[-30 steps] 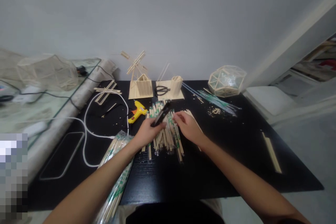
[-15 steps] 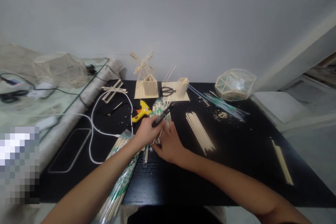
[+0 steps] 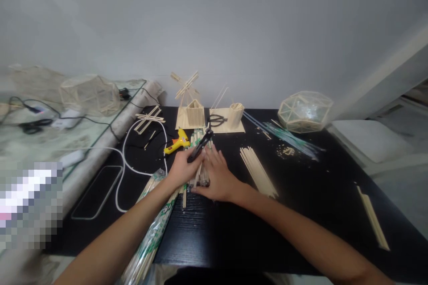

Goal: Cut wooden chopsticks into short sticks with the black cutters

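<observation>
My left hand [image 3: 183, 168] is closed around a long black hand tool [image 3: 200, 146], its kind unclear, which points up and away to the right. Beside it, my right hand [image 3: 217, 173] curls over a bundle of thin wooden sticks [image 3: 201, 174], with its thumb at the near end and its fingers stretched along the right side. Green-printed plastic wrapping [image 3: 197, 135] shows at the far end of the bundle, and the hands hide much of the middle. A yellow glue gun [image 3: 177, 141] lies just left of the bundle. Under my left forearm is a longer packet of sticks [image 3: 157, 227].
A stick windmill model [image 3: 195, 113] and a round stick cup [image 3: 236, 113] stand at the back, with black scissors [image 3: 217, 120] between. Loose sticks [image 3: 257, 171] lie right of my hands. A white cable [image 3: 124, 160] loops on the left; a faceted frame [image 3: 305, 111] sits back right.
The view has shifted slightly. Both hands have moved a little left over the table, and the black tool points more steeply away. The glue gun has shifted slightly left.
</observation>
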Tool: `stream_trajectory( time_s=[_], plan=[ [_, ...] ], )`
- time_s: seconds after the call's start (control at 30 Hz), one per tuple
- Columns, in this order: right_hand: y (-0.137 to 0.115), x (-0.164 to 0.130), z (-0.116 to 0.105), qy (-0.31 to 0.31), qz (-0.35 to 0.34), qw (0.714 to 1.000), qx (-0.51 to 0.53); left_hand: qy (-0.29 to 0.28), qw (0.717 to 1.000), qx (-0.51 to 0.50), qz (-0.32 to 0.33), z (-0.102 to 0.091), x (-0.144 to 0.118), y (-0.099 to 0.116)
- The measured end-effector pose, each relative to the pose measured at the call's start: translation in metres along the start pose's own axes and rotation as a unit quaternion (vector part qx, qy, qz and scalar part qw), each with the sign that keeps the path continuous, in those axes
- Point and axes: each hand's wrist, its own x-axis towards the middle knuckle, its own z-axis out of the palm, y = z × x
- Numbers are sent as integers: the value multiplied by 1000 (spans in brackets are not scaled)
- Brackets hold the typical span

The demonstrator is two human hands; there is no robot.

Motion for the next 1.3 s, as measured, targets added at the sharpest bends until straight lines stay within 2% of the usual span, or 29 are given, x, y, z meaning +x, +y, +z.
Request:
stream_trajectory(
  time_s=[0.1,0.13,0.2,0.27,0.3,0.37,0.43,0.5,0.57,0.63,0.73,0.8,0.87,0.97,1.13,1.3],
  plan=[
    [11,-10,-40,38,-30,999,-16,10,993,-94,-65,-4,4,14],
    [13,-13,-51,76,-36,996,-16,4,987,-127,-94,-5,5,20],
    [14,-17,-69,173,-73,982,-34,-46,967,-195,-155,-7,5,32],
    [15,-18,-76,238,-134,959,-75,-117,943,-249,-188,-8,2,42],
    [15,-17,-76,246,-164,950,-96,-143,931,-270,-201,-7,1,46],
    [16,-16,-73,224,-203,946,-120,-191,912,-298,-209,-6,-2,52],
    [19,-15,-68,182,-213,953,-114,-233,899,-311,-204,-5,-3,56],
    [23,-14,-68,143,-201,967,-64,-254,892,-320,-195,-5,-2,59],
    [27,-14,-72,128,-160,978,37,-234,899,-326,-178,-6,2,64],
    [33,-13,-76,138,-94,971,172,-167,925,-313,-133,-8,10,71],
    [43,-7,-75,149,-18,915,375,-25,971,-234,-28,-7,25,86],
    [50,-1,-70,136,-1,879,458,19,984,-172,37,-2,35,95],
    [55,3,-65,124,2,863,489,31,983,-156,96,7,44,99],
    [61,6,-61,112,-1,861,496,43,982,-138,120,23,50,93],
    [67,6,-60,79,6,877,475,60,982,-112,142,36,50,74],
    [68,5,-58,65,0,892,447,45,984,-89,145,36,48,72]
  ],
)
